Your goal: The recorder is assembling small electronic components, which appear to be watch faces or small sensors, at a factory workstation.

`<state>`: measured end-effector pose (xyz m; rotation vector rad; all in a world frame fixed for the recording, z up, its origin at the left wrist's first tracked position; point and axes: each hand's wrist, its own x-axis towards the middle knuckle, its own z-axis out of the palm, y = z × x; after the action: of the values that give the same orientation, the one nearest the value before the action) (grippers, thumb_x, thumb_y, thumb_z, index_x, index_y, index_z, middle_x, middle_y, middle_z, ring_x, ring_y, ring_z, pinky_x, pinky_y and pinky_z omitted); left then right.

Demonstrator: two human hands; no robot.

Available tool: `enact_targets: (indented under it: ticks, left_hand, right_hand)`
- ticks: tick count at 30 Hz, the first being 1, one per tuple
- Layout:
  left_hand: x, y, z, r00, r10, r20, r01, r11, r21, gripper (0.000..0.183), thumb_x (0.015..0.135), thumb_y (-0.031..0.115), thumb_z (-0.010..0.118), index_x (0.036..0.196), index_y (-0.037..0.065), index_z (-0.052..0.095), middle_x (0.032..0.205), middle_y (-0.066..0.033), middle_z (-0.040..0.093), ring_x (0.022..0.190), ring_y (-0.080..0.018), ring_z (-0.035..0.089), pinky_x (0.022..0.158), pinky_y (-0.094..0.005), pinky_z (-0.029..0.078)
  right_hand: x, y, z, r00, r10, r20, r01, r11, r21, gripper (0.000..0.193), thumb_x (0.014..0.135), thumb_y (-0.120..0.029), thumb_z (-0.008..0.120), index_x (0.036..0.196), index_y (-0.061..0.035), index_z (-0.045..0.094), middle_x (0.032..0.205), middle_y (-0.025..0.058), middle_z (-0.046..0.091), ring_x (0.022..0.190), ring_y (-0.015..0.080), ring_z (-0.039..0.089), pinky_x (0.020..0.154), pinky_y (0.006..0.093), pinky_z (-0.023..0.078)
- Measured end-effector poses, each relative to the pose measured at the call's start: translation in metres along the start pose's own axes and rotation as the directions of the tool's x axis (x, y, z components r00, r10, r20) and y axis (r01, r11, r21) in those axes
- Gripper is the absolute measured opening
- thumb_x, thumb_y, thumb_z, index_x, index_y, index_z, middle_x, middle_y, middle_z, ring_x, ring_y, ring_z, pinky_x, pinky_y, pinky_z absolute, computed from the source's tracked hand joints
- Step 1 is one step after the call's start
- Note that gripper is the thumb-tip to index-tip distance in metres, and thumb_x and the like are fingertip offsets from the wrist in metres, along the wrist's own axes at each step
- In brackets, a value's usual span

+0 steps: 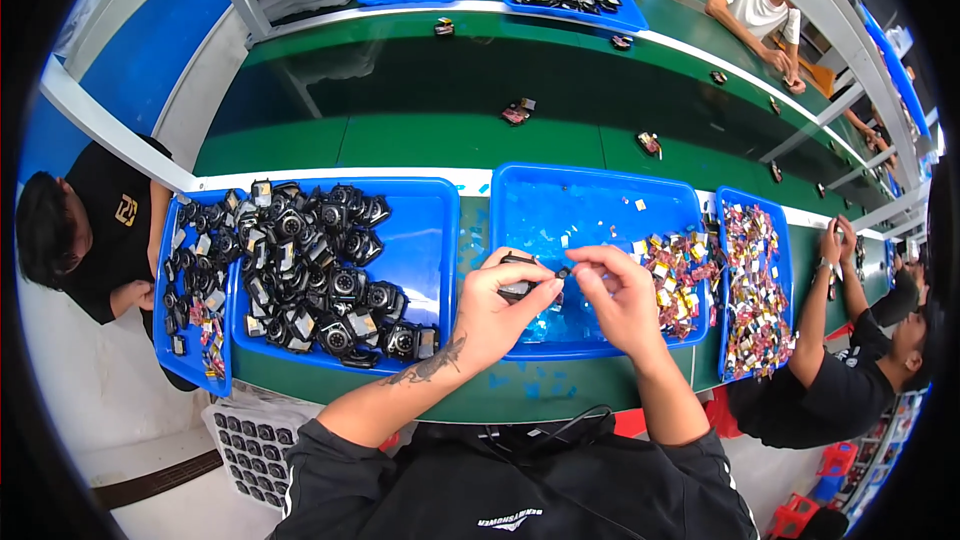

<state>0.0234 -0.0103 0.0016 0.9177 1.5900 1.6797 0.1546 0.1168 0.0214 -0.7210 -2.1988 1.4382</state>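
Left hand (495, 308) is gripping black device (517, 290) at frame centre, right hand (622, 302) is curling just beside it, pinch unclear, above blue tray (540, 210).

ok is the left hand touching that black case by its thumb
Touching: the head view shows the black case gripped inside the curled left hand.

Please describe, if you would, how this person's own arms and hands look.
The left hand and right hand are bare, without gloves. The left forearm bears a dark tattoo near the wrist. The black shirt has short sleeves with white stripes.
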Motion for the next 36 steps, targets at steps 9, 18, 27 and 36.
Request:
enact_targets:
  ticks: [9,18,27,36]
  left_hand:
    - [0.005,0.007,0.001,0.987,-0.159,-0.012,0.145,0.931,-0.334,0.044,0.098,0.008,0.046,0.141,0.006,0.036,0.122,-0.0111,0.056,0.097,-0.0138,0.057,0.079,-0.0237,0.046]
    - [-0.005,-0.007,0.011,0.984,-0.178,-0.003,0.168,0.933,-0.319,0.031,0.099,0.006,0.044,0.130,0.002,0.045,0.116,-0.0093,0.056,0.102,-0.0140,0.056,0.091,-0.0272,0.046]
    - [-0.003,0.003,0.007,0.967,-0.256,0.007,0.213,0.789,-0.576,0.031,0.101,0.007,0.045,0.130,-0.003,0.051,0.114,-0.0116,0.063,0.102,-0.0157,0.062,0.091,-0.0296,0.051]
    - [-0.002,-0.001,0.000,0.987,-0.151,0.063,0.162,0.847,-0.506,0.033,0.097,0.006,0.055,0.128,-0.005,0.057,0.129,-0.0114,0.058,0.110,-0.0123,0.058,0.094,-0.0260,0.047]
  right_hand:
    - [-0.004,-0.018,-0.001,0.954,-0.238,-0.180,0.220,0.968,-0.117,0.011,0.081,0.003,0.069,0.091,-0.0005,0.071,0.088,0.0121,0.069,0.081,0.0192,0.068,0.068,0.0294,0.055]
    - [-0.003,-0.032,0.021,0.938,-0.343,-0.049,0.327,0.923,-0.202,0.019,0.072,0.005,0.076,0.089,-0.0018,0.072,0.082,0.0117,0.071,0.072,0.0223,0.069,0.064,0.0296,0.055]
    - [-0.007,-0.027,0.023,0.989,0.075,-0.127,-0.050,0.980,0.191,0.012,0.083,0.004,0.070,0.094,0.0007,0.068,0.092,0.0069,0.068,0.078,0.0087,0.064,0.066,0.0214,0.051]
    - [0.000,-0.031,0.030,0.961,-0.172,-0.216,0.138,0.977,-0.162,0.011,0.078,0.000,0.075,0.087,-0.0028,0.070,0.080,0.0080,0.069,0.060,0.0129,0.058,0.053,0.0264,0.046]
